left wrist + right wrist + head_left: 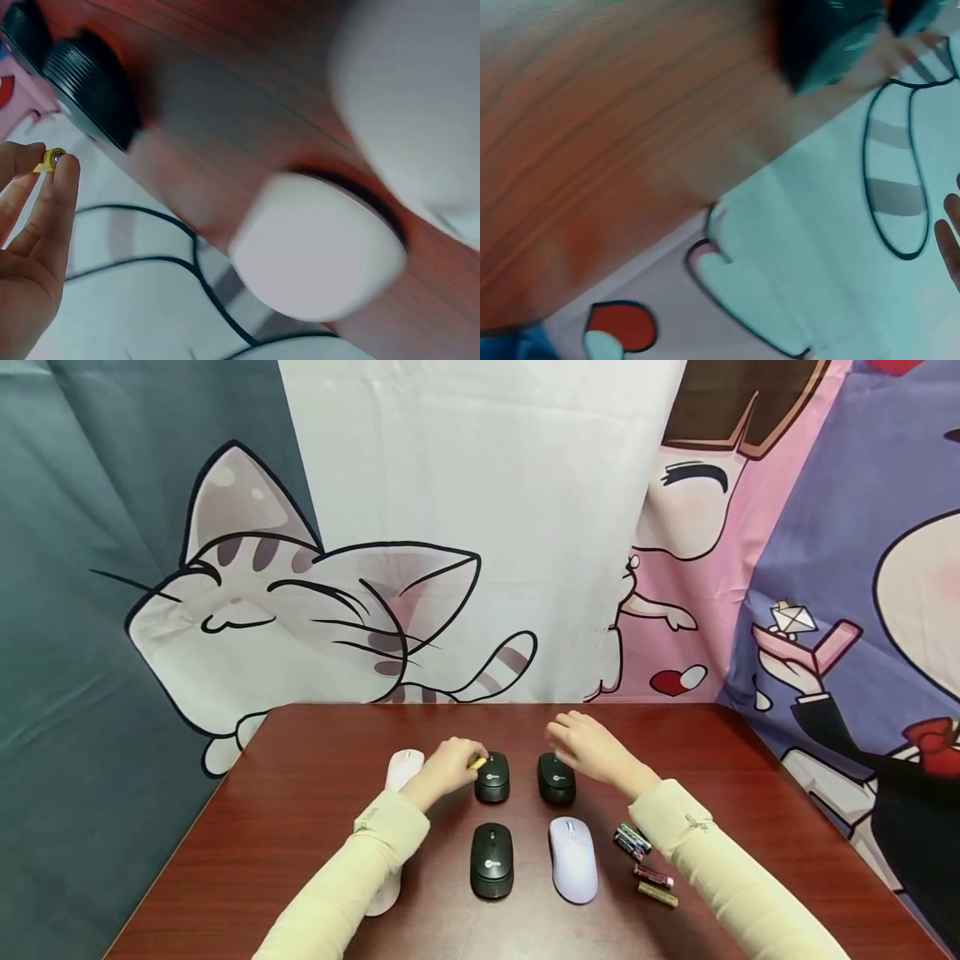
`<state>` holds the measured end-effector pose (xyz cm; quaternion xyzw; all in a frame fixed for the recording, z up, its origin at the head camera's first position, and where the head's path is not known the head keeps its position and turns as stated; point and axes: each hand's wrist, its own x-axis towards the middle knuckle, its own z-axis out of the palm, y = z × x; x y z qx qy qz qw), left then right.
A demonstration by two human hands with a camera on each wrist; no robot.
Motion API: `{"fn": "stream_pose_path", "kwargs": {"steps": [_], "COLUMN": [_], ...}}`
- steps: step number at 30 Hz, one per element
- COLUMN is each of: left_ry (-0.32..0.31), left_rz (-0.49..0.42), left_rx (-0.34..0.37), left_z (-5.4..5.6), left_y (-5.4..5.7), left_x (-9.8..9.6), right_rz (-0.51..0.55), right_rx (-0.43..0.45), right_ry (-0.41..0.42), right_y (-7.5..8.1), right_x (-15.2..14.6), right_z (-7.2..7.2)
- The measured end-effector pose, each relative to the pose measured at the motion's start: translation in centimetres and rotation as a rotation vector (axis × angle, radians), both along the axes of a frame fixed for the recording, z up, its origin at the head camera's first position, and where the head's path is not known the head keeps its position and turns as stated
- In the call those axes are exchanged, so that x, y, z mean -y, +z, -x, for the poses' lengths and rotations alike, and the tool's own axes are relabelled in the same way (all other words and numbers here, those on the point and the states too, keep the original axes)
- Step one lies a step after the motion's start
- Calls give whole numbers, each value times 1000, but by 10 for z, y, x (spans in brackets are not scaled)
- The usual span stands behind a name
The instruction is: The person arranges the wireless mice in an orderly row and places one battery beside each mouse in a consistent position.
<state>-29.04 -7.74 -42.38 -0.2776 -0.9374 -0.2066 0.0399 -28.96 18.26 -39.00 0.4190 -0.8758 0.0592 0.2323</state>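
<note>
My left hand (448, 767) is raised over the back of the table, pinching a small yellow battery (49, 160) between thumb and fingers. One battery end shows in the left wrist view. Just right of this hand lies a black mouse (492, 777); a white mouse (405, 766) lies to its left, partly covered by the hand and arm. My right hand (588, 747) hovers above a second black mouse (557, 780), fingers loosely bent and nothing visible in them. Only some fingertips (949, 232) appear at the right wrist view's edge.
Nearer stand another black mouse (492, 862) and a lavender mouse (573, 860). A white mouse (385, 896) is partly under the left sleeve. Green-and-dark batteries (632, 841), a dark red battery (654, 876) and a gold battery (657, 894) lie by the right forearm. A printed curtain (487, 485) hangs behind.
</note>
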Motion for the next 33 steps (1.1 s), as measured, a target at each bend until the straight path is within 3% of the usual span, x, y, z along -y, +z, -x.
{"fn": "stream_pose_path", "kwargs": {"steps": [8, 15, 18, 24, 28, 33], "left_ry": [154, 237, 271, 308, 289, 336], "left_rz": [-53, -83, -70, -65, -99, -121], "left_rx": [15, 83, 82, 77, 72, 52], "left_z": [-3, -9, -11, -12, -11, -10], "left_y": [0, -3, -3, -6, -6, -4], "left_x": [38, 65, 77, 91, 96, 108], "right_rz": [69, -9, -80, -207, -249, -269], "right_rx": [59, 127, 230, 577, 622, 647], "right_ry": [35, 89, 111, 132, 98, 22], "right_y": [12, 15, 12, 6, -5, -16], "right_x": [49, 97, 117, 152, 175, 202], "right_z": [5, 5, 5, 10, 14, 14]}}
